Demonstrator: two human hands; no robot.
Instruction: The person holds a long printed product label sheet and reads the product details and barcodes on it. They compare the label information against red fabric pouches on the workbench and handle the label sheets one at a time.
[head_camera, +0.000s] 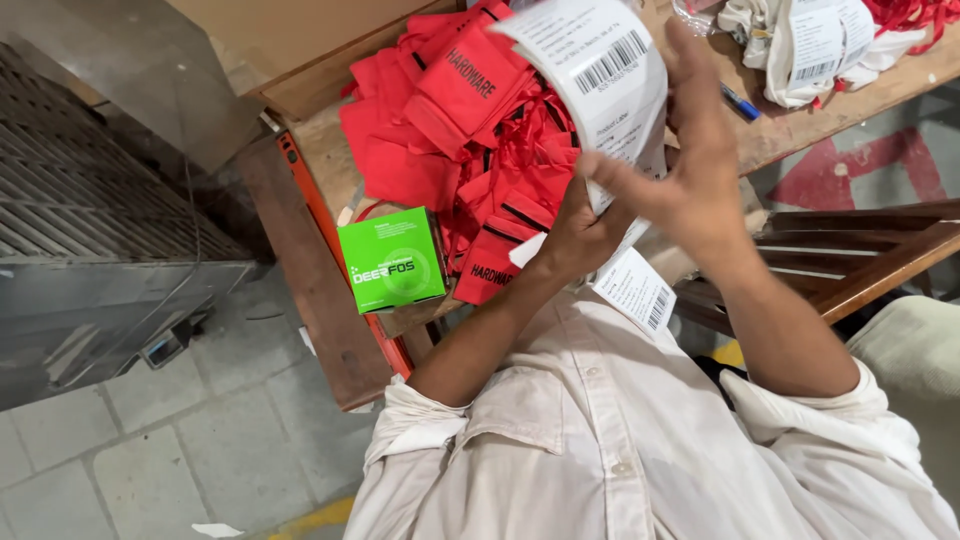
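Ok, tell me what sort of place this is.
Probably a packing or labelling bench in a small workshop: a strip of barcode labels in both hands, a heap of red cloth bags, a worn wooden table.

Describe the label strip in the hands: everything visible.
The label strip is a white paper run of barcode stickers, glossy-looking, curling upward over the red fabric bags. The left hand pinches it from below; the right hand grips its edge. One labelled end hangs down by the shirt.

Curled strip of white barcode labels (605, 75), upright above red cloth bags, lower end hanging near chest
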